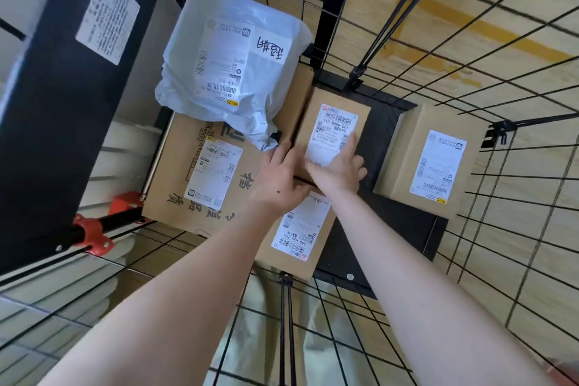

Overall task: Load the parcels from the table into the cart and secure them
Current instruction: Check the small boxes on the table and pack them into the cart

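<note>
Both hands are reaching down into the wire cart (383,135) and holding a small box (336,122) at its near end. The left hand (275,180) is wrapping the near left corner, fingers lying along the left side and thumb tucking under the near edge. The right hand (340,166) is lying on top, with fingers pressing on the white label and the rest of the grip curling over the right edge.

The small box is sitting in the middle of the cart. Its long axis is running away from the person, with the far end leaning slightly to the right. Its label is facing up, barcode at the far end and print reading upright to the person.

A large box (175,185) is lying just to the left, carrying a grey bag (228,25) on its far part. Another box (300,229) is lying just in front, partly under the forearms. A fourth box (404,147) is standing apart to the right on the cart's black floor.
</note>
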Tool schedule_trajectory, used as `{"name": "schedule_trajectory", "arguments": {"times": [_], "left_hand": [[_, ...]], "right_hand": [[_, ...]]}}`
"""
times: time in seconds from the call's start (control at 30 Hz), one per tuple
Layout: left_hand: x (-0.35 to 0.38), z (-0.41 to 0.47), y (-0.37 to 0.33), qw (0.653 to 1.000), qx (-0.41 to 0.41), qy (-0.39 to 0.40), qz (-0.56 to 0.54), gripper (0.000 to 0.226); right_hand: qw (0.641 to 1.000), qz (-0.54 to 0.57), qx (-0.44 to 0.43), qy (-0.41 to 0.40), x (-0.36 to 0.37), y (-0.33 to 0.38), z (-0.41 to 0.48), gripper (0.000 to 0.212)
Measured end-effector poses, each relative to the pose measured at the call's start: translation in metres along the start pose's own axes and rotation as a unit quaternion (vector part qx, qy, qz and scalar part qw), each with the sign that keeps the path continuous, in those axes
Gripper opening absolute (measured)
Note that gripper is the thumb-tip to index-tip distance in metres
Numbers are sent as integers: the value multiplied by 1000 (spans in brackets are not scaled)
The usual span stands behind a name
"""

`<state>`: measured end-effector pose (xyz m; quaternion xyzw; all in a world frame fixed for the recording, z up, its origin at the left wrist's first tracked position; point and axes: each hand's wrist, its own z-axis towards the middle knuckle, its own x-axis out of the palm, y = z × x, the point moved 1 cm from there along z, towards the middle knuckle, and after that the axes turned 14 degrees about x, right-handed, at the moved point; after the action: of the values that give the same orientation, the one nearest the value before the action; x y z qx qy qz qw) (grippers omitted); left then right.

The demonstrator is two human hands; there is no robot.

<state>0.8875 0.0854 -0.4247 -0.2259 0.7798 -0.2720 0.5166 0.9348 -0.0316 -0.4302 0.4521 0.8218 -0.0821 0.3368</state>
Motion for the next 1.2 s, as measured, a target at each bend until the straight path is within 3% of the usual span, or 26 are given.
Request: {"name": "schedule_trajectory", "arguments": {"times": [0.1,0.17,0.27,0.33,0.57,0.8,1.0,1.2], "left_hand": [[0,-3,1,998,15,37,48,94],[3,-9,-1,996,18,55,72,107],[12,-24,-4,991,-29,75,104,122],[18,-29,-3,987,-78,83,116,125],[27,-26,4,977,-111,94,159,118],[28,-21,6,967,-82,113,214,109],[28,-15,4,958,-42,149,241,102],[24,-13,4,957,-19,152,246,104]], "right_hand": [[997,70,-8,-5,-7,-21,-2,93],[991,105,75,20,-11,-42,-3,90],[941,191,232,154,-2,-70,-10,92],[907,254,255,218,5,-76,-15,91],[920,262,193,218,7,-72,-9,83],[944,206,99,239,2,-69,-8,95],[931,225,76,278,-9,-69,-3,81],[929,228,64,284,-3,-86,-2,90]]}}
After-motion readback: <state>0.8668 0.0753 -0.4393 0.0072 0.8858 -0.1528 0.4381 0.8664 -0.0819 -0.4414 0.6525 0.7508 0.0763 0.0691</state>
